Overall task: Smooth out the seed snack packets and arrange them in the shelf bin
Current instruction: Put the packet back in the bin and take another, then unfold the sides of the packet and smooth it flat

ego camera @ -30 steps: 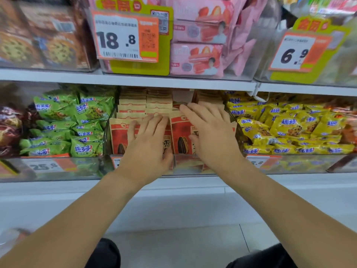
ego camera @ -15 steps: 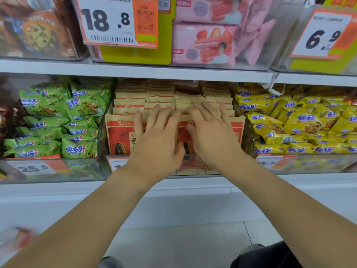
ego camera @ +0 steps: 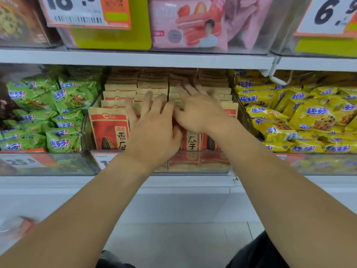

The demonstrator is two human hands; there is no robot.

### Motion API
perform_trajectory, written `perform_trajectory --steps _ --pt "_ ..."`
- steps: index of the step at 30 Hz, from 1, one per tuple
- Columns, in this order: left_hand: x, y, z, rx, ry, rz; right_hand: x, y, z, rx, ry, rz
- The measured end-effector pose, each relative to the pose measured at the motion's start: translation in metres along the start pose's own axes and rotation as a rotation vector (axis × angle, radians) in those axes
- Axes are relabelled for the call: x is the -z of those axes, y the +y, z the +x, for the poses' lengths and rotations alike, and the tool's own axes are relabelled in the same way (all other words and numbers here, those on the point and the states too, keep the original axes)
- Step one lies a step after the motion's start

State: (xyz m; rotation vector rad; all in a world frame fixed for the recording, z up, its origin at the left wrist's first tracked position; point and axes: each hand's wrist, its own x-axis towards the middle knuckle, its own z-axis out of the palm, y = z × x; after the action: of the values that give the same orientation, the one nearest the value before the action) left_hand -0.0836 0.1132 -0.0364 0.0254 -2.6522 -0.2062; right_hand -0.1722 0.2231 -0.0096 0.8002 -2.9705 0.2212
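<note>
Hands are both extended into the middle bin [ego camera: 239, 113] on the lower shelf [ego camera: 173, 182]. Left hand [ego camera: 152, 132] lies flat with fingers straight and spread, pressing on the tops of the front seed packets [ego camera: 109, 128]. Right hand [ego camera: 201, 111] is also flat and released, fingers extended over the packet rows further back; its fingertips are motion-blurred. The two hands touch or nearly touch at the thumbs. Neither hand grasps a packet.

Seed packets stand upright in several rows, front to back, filling the clear bin. Front packets are red and tan with a sunflower-seed print; the rows behind show only tan top edges.

Green packets [ego camera: 58, 105] fill the bin to the left, yellow packets [ego camera: 309, 117] the bin to the right. Pink packets [ego camera: 189, 28] sit on the upper shelf, between a price tag [ego camera: 77, 10] at left and a second tag [ego camera: 328, 14] at right.
</note>
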Motion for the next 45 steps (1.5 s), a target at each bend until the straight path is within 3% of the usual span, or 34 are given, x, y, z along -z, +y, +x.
perform_trajectory --steps 6,13,21,23,26,29,31,33,35,38,45 --pt "-0.01 0.001 0.007 -0.096 0.018 0.126 0.017 0.019 -0.028 0.114 0.125 0.2" --pt "-0.011 -0.002 0.011 -0.076 -0.023 0.033 0.028 0.057 -0.084 0.001 0.074 0.06" --pt "-0.005 0.001 0.011 -0.045 -0.025 -0.07 0.039 0.064 -0.101 0.109 0.193 0.106" --pt "0.001 0.003 0.012 -0.01 0.006 -0.179 0.046 0.065 -0.108 0.105 0.277 0.202" --pt "0.017 0.006 0.007 0.003 0.179 -0.417 0.059 0.066 -0.119 0.115 0.475 0.421" --pt "0.04 0.016 -0.009 -0.014 0.366 -0.578 0.067 0.058 -0.133 0.162 0.665 0.764" --pt "0.055 0.025 -0.023 0.02 0.371 -0.712 0.07 0.048 -0.141 0.164 0.703 0.999" --pt "0.068 0.036 -0.038 0.062 0.226 -0.912 0.07 0.035 -0.147 0.12 0.637 1.26" --pt "0.075 0.043 -0.05 0.171 -0.053 -1.199 0.064 0.021 -0.149 -0.025 0.483 1.513" --pt "0.067 0.041 -0.069 0.419 -0.385 -1.396 0.042 0.009 -0.153 -0.295 0.227 1.633" --pt "0.043 0.021 -0.111 0.649 -0.419 -1.187 -0.013 -0.011 -0.162 -0.532 0.017 1.577"
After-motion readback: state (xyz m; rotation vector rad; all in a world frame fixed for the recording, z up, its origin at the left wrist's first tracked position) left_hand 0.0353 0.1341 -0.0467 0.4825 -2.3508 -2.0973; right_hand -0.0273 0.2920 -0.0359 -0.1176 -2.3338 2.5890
